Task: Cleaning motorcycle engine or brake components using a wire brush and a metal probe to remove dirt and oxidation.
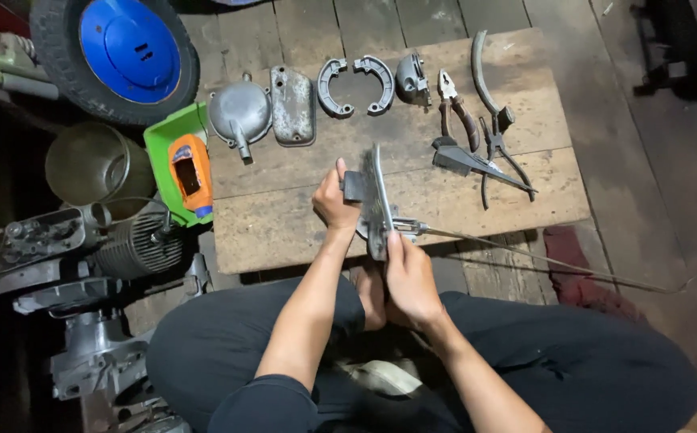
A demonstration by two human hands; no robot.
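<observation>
My left hand (333,202) grips the upper left side of a grey metal lever part (376,192) held upright on edge over a low wooden board (284,232). Its thumb rests against the part's dark block. My right hand (409,277) holds the lower end of the same part, where a thin steel cable (541,258) leaves it and runs off to the right across the floor. Both forearms reach out from my crossed legs in dark trousers.
On the board's far side lie a round grey cover (240,114), a flat metal cover (293,105), two curved brake shoes (356,84), pliers (454,108) and other hand tools (496,152). A wheel with a blue hub (120,52), a green tray (173,156) and an engine cylinder (136,240) stand at left.
</observation>
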